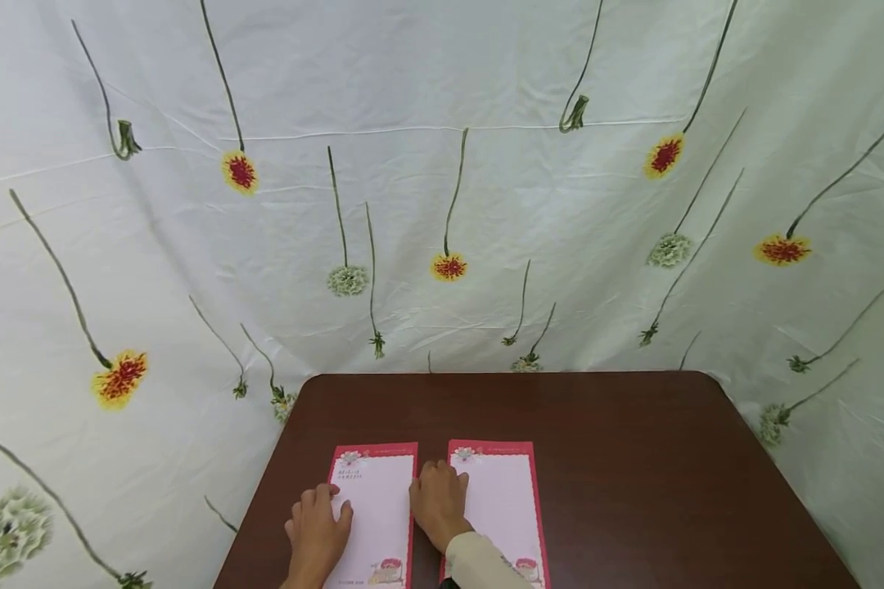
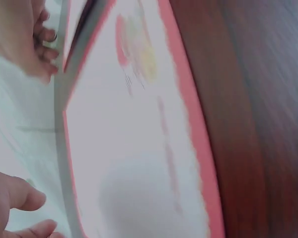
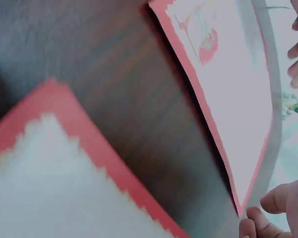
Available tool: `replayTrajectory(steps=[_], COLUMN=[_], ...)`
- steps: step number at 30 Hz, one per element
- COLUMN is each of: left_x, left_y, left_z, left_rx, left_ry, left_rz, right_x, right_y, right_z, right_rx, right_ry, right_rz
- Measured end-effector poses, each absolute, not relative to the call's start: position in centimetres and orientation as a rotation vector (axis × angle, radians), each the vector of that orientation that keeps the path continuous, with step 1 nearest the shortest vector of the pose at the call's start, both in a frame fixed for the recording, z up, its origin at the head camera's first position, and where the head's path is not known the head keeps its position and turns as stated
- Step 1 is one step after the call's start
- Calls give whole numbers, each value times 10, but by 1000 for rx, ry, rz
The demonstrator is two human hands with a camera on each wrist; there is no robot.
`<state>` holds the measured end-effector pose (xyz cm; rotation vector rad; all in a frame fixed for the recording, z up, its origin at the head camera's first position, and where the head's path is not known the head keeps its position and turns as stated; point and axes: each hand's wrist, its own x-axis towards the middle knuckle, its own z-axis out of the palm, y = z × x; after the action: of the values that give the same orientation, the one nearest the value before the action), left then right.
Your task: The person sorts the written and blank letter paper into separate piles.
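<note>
Two portrait sheets of red-bordered letter paper lie side by side on a table. The left sheet [image 1: 376,515] has two short lines of small writing at its upper left and a printed picture low down. My left hand [image 1: 317,528] is at its left edge, with the thumb spread from the fingers over the paper. Bent fingers of my right hand [image 1: 439,499] reach the left sheet's right edge, and this hand overlaps the left border of the right sheet [image 1: 504,499]. In the right wrist view, my right thumb and fingers [image 3: 273,198] stand apart by a paper corner.
The dark brown table [image 1: 633,474] extends to the right of the sheets and behind them. A white cloth [image 1: 412,204] printed with flowers hangs behind and around the table. A light sleeve [image 1: 486,560] covers my right forearm and overlaps the right sheet.
</note>
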<state>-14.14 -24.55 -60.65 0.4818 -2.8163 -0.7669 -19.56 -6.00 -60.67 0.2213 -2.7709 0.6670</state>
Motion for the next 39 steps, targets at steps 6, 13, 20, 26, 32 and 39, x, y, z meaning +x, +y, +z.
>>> replayTrajectory(steps=[6, 13, 20, 26, 32, 39], left_x=[-152, -160, -163, -162, -158, -153], left_y=[-214, -170, -134, -117, -109, -105], left_z=[-606, -604, -602, -606, -611, -613], left_rx=[294, 86, -66, -136, -171, -202], left_ry=[-2754, -2724, -2799, -2872, -2904, -2902], left_rz=[-830, -875, -936, -956, -969, -966], right_x=[-205, -212, -215, -211, -201, -187], right_y=[-40, -9, 28, 60, 88, 107], right_z=[-595, -585, -583, -595, -609, -623], right_rx=[202, 157, 56, -40, -117, -189], right_ry=[-2737, -2710, -2712, -2705, -2730, -2808], right_rz=[744, 788, 847, 813, 778, 774])
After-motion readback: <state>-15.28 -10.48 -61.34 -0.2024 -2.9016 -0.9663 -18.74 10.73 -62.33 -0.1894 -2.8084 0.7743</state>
